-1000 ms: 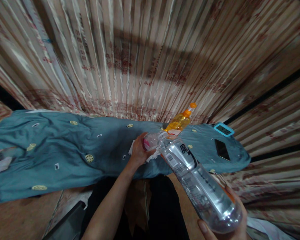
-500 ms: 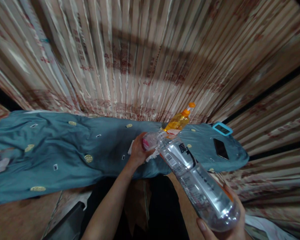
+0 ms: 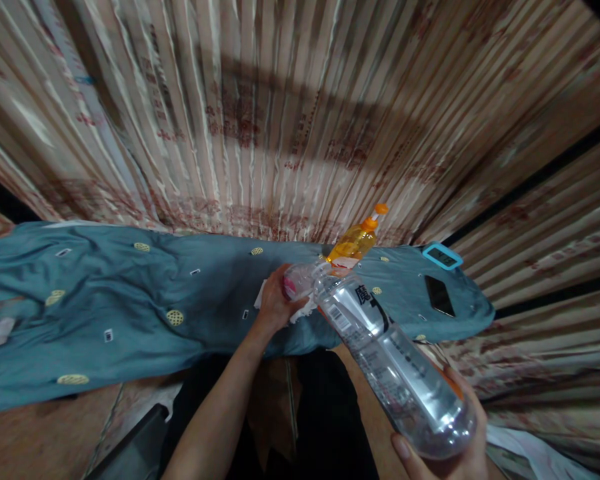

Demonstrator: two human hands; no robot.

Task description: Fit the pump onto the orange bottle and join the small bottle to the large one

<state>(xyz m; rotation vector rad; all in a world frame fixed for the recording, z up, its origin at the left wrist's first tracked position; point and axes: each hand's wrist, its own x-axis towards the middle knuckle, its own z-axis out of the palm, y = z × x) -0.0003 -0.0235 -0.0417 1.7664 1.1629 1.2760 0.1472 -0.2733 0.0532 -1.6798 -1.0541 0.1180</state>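
Observation:
My right hand (image 3: 460, 427) is wrapped round the base of a large clear plastic bottle (image 3: 385, 360) with a silver label, tilted with its neck toward the upper left. My left hand (image 3: 279, 301) grips a smaller clear bottle (image 3: 303, 280) that has some pink on it. The mouths of the two bottles meet or nearly meet; I cannot tell whether they touch. Just behind them stands an orange pump bottle (image 3: 354, 245) with yellow liquid. White tissue (image 3: 304, 311) lies under and beside my left hand.
A teal patterned cloth (image 3: 220, 280) covers the long surface in front of me. At its right end lie a black phone (image 3: 439, 296) and a blue-framed digital clock (image 3: 442, 256). Pleated curtains (image 3: 260, 120) hang behind and to the right. A dark bin-like object (image 3: 130, 447) is at lower left.
The view has shifted very slightly. Both hands keep their holds, and the two bottles stay in nearly the same position mouth to mouth.

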